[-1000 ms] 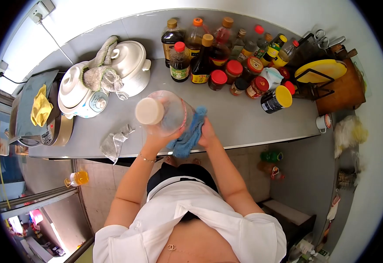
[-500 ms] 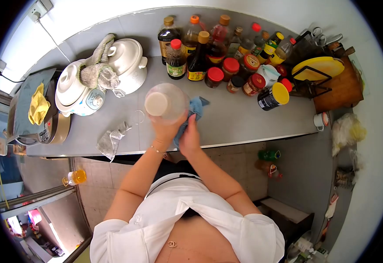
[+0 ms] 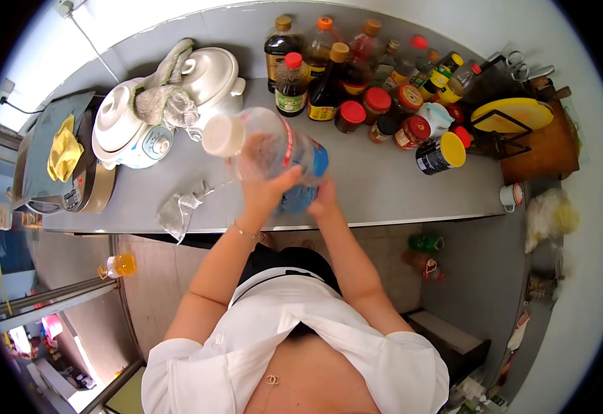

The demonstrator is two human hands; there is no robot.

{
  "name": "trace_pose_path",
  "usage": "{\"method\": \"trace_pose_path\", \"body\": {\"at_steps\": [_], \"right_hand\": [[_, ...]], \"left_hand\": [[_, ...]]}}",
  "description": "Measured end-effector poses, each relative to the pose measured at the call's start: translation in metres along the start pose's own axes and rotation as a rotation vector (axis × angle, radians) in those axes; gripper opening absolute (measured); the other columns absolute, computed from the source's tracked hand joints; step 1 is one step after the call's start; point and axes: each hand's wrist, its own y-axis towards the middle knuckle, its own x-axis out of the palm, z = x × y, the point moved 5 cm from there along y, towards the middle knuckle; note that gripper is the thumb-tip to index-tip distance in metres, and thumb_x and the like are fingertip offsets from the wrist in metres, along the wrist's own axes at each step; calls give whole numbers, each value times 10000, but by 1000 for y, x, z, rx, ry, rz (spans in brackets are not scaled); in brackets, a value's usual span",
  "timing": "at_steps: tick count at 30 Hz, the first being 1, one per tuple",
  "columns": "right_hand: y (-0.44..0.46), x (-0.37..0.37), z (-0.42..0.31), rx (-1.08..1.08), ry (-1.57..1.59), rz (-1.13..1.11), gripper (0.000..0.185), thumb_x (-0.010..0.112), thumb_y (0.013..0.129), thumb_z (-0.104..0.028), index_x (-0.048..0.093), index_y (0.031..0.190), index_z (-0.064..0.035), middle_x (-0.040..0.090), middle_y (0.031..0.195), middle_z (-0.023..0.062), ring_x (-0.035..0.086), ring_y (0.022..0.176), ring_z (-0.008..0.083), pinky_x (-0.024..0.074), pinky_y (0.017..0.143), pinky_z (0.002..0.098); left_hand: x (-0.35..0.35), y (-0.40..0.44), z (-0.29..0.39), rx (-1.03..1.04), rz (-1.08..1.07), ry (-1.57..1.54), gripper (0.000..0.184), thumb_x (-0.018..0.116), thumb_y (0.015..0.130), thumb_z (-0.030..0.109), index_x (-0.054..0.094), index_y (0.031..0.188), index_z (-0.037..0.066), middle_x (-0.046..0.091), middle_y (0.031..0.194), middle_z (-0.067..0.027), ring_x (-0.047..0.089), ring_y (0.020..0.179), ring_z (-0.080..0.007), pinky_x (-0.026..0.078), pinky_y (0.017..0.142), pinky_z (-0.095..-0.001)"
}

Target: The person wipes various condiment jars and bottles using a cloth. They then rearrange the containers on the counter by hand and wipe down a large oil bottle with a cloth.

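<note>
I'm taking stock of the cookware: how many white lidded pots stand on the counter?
2. The pot with a dial stands at the left; the plainer pot stands just right of it, nearer the wall. A grey cloth partly covers both.

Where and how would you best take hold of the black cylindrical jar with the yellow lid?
Probably around the black jar below its yellow lid, from the near side: its round body stands upright, with other jars beside and behind.

The clear bottle (image 3: 263,146) looks like glossy plastic; the blue cloth (image 3: 297,197), matt and rough.
</note>
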Motion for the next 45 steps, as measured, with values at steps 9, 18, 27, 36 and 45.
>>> {"method": "trace_pose_path", "body": {"at_steps": [9,18,27,36,45], "right_hand": [[-4,41,-3,-270,-95,219,475,318,943,-364,425,1238,-8,499,1216,149,459,1140,306,306,1009,427],[19,23,5,-653,-1104,583,477,346,931,-387,540,1015,40,584,1017,114,539,921,256,395,825,354],[40,-36,-11,-70,-175,478,477,340,912,-396,525,1138,-19,576,1122,115,543,1017,281,404,926,413],[35,8,58,-58,199,188,503,267,931,-347,408,1255,11,440,1291,167,427,1188,312,313,1013,463],[1,45,40,-223,-52,171,459,301,944,-341,435,1245,-20,492,1243,121,473,1138,272,343,993,416]], "left_hand": [[-59,36,-44,50,153,382,674,790,566,162,451,1127,6,510,1056,-106,509,966,-222,429,839,-344],[-24,11,-47,-73,72,360,728,798,561,105,400,1161,-6,483,1073,-104,478,1023,-202,416,876,-330],[-47,18,4,-161,0,-176,755,696,648,64,280,1277,47,431,1184,-130,419,1140,-241,382,949,-372],[-57,39,-34,-79,88,28,733,731,642,82,331,1254,23,428,1177,-117,421,1128,-251,396,910,-383],[-84,46,-72,14,-34,468,720,801,565,167,447,1170,0,499,1108,-127,506,1014,-228,417,878,-331]]}}
